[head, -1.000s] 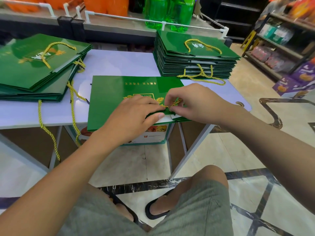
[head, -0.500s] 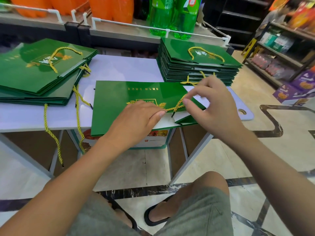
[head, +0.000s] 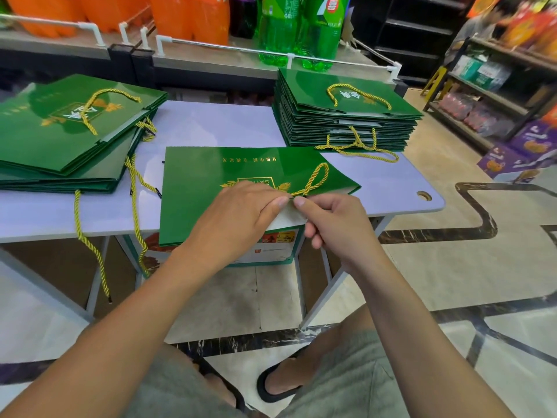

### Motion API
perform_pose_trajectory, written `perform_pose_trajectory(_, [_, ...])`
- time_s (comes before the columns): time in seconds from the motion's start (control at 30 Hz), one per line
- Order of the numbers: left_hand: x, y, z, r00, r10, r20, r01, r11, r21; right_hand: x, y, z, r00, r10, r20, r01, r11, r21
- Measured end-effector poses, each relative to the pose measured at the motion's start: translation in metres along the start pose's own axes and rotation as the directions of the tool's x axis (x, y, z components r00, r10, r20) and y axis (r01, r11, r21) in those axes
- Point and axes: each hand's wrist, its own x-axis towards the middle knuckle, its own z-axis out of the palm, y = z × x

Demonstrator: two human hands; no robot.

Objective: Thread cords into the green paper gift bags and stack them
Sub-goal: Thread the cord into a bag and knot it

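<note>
Bag [head: 211, 188] laid flat at table's [head: 391, 188] near edge, long axis left-right. Near-right edge pinched by left hand [head: 241, 212]. Cord [head: 316, 179] end pinched by right hand [head: 334, 224], touching; loop run far-right from grip.

- On the flat green bag [head: 211, 188], near its far edge: one gold line of Chinese characters, upside down, too small to read surely.
- Same bag, near the looped cord [head: 316, 179]: gold-framed Latin capitals beginning "SAT", upside down, the rest hidden under the left hand [head: 241, 212].
- Atop the left stack of bags [head: 45, 140] and the right stack of bags [head: 307, 92]: large white Chinese characters, not surely legible.
- On the green bottles [head: 280, 28]: red-and-white labels, print unreadable.
- On the box under the table [head: 277, 245]: small printed panel, illegible.
</note>
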Motion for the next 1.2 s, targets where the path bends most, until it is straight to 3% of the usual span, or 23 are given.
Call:
perform_pose_trajectory(0.23, [0.001, -0.002, 0.002, 1.000, 0.011, 0.009, -0.011, 1.000, 0.006, -0.008, 0.003, -0.009, 0.977, 0.128, 0.169, -0.141, 0.988, 0.066])
perform_pose_trajectory(0.33, [0.001, 0.001, -0.002, 0.999, 0.008, 0.031, -0.008, 1.000, 0.005, -0.014, 0.000, -0.003, 0.966, 0.066, 0.252, -0.068, 0.998, 0.001])
perform_pose_trajectory(0.4, [0.001, 0.006, -0.008, 0.998, 0.012, 0.068, -0.013, 1.000, 0.019, -0.016, -0.007, -0.002, 0.961, 0.017, 0.277, 0.021, 0.991, -0.131])
perform_pose_trajectory(0.47, [-0.002, 0.010, -0.019, 0.994, 0.012, 0.105, -0.014, 1.000, 0.015, -0.011, -0.017, -0.011, 0.977, -0.092, 0.194, 0.141, 0.956, -0.256])
perform_pose_trajectory(0.53, [-0.004, 0.009, -0.031, 0.994, 0.002, 0.110, -0.010, 0.997, 0.074, 0.006, -0.024, -0.028, 0.964, -0.265, 0.041, 0.260, 0.886, -0.383])
perform_pose_trajectory(0.6, [-0.004, 0.001, -0.041, 0.992, -0.036, 0.119, 0.012, 0.979, 0.202, 0.027, -0.029, -0.042, 0.933, -0.359, 0.026, 0.313, 0.771, -0.555])
perform_pose_trajectory(0.73, [-0.002, -0.014, -0.047, 0.941, -0.209, 0.267, 0.120, 0.941, 0.316, 0.061, -0.030, -0.042, 0.957, -0.130, 0.261, 0.291, 0.485, -0.825])
perform_pose_trajectory(0.8, [-0.004, -0.015, -0.045, 0.921, -0.235, 0.312, 0.120, 0.930, 0.346, 0.070, -0.025, -0.037, 0.923, -0.119, 0.366, 0.378, 0.455, -0.806])
perform_pose_trajectory(0.87, [-0.005, -0.016, -0.043, 0.921, -0.231, 0.313, 0.112, 0.928, 0.355, 0.077, -0.022, -0.034, 0.892, -0.160, 0.423, 0.442, 0.501, -0.744])
perform_pose_trajectory(1.0, [-0.005, -0.018, -0.043, 0.922, -0.228, 0.314, 0.107, 0.927, 0.360, 0.087, -0.026, -0.031, 0.859, -0.307, 0.411, 0.509, 0.604, -0.613])
perform_pose_trajectory(1.2, [-0.005, -0.021, -0.042, 0.925, -0.213, 0.316, 0.092, 0.930, 0.357, 0.101, -0.031, -0.024, 0.823, -0.417, 0.386, 0.568, 0.583, -0.580])
